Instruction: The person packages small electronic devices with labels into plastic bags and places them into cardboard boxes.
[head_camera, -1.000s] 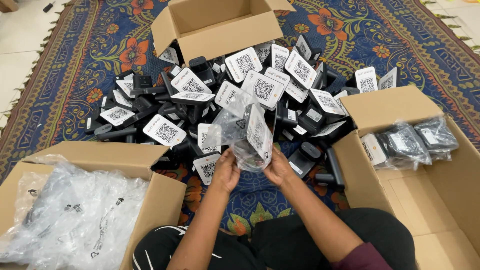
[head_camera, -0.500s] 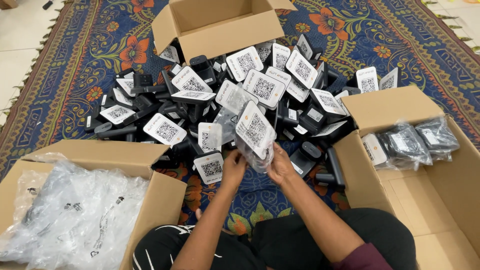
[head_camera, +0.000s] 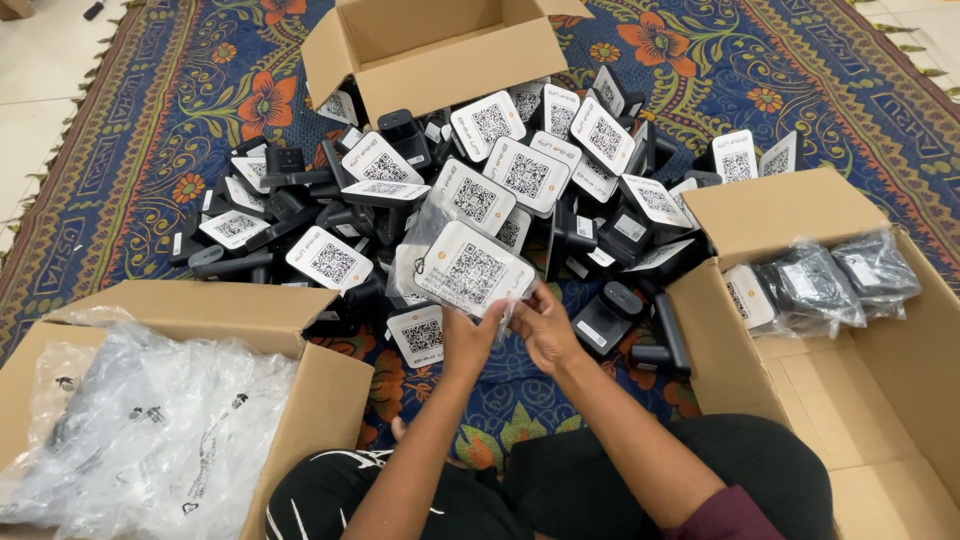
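The white-faced device with its square code panel (head_camera: 472, 272) sits half inside a clear plastic bag (head_camera: 425, 240), held above the pile just in front of the person's knees. The left hand (head_camera: 468, 335) pinches the lower edge of device and bag between its fingers, while the right hand (head_camera: 545, 325) grips the bag's loose mouth beside it, fingers curled onto the film. To do this well, I judge the bag's opening should be kept taut and the device slid in squarely — corners catch on thin film. Around them lies a heap of like devices (head_camera: 520, 175) on the patterned rug (head_camera: 130, 130), too many and too overlapped to count surely — several dozen. Three cardboard boxes stand about: an empty one beyond (head_camera: 440, 50), one of clear bags at left (head_camera: 150, 420), one at right (head_camera: 850, 330) holding about three bagged devices.
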